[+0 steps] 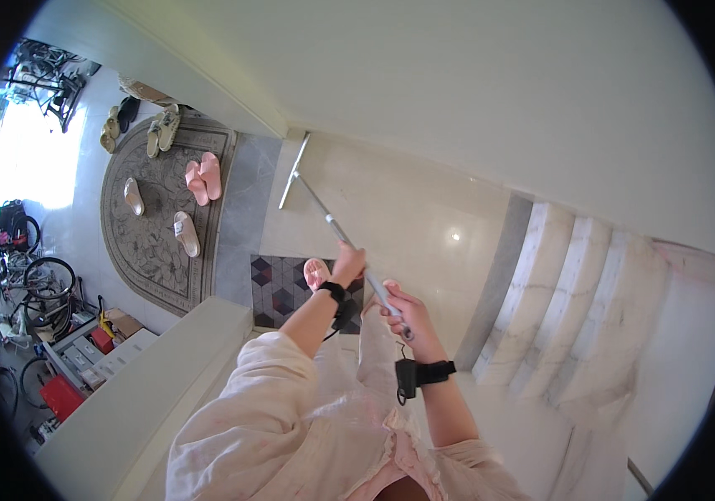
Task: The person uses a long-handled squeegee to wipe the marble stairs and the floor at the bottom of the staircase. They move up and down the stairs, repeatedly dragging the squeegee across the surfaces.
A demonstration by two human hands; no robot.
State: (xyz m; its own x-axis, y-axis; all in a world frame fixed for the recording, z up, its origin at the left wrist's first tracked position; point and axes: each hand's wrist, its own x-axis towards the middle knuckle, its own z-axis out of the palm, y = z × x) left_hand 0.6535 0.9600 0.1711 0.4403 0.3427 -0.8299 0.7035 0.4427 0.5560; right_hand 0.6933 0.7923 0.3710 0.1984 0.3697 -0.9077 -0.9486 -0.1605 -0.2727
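Observation:
My left hand (350, 263) grips the middle of a long grey pole, part of a floor squeegee or flat mop (317, 200). Lower down, near the pole's end, my right hand (409, 313) is closed around it. The tool's thin, pale crossbar head (295, 169) rests on the beige tiled floor (389, 194), one end close to the wall corner by the doorway. A black strap with a small device is worn on each wrist. Under my left hand lies a small mat with a hexagon pattern (273, 300), and one foot in a pink slipper (316, 274) stands on it.
Marble steps (520, 294) rise on the right. Left of the grey threshold (245, 200), a half-round doormat (157, 250) holds pink slides (204, 178) and other slippers. Bicycles (47, 278), a drawer unit (91, 354) and a red box (63, 397) stand farther left. A white wall (458, 81) runs ahead.

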